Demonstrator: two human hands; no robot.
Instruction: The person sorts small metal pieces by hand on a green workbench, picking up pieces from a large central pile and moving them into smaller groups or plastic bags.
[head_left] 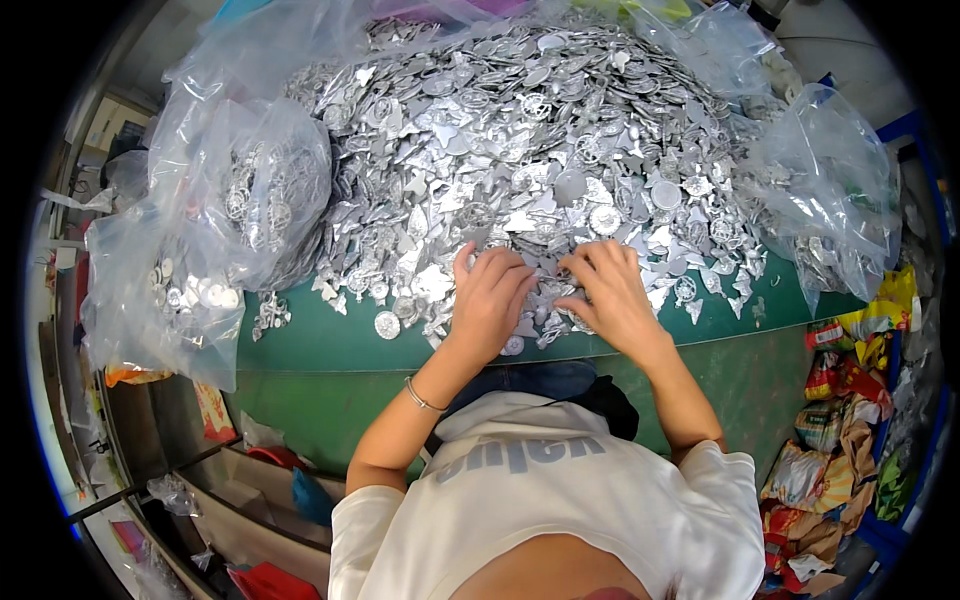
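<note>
A large heap of flat silver-grey metal charms in many shapes, with discs, stars and openwork rounds among them, covers a green tabletop. Both hands rest at its near edge. My left hand is palm down, its bent fingers apart and touching the charms; its thumb is hidden. To its right, my right hand has spread fingers on the pieces, with a gap between thumb and forefinger. I see no piece gripped in either hand. A round toothed charm lies left of my left hand.
Clear plastic bags of metal pieces stand on the left and right of the heap. A small charm cluster sits near the left bag. Colourful packages fill the lower right; open drawers are at lower left.
</note>
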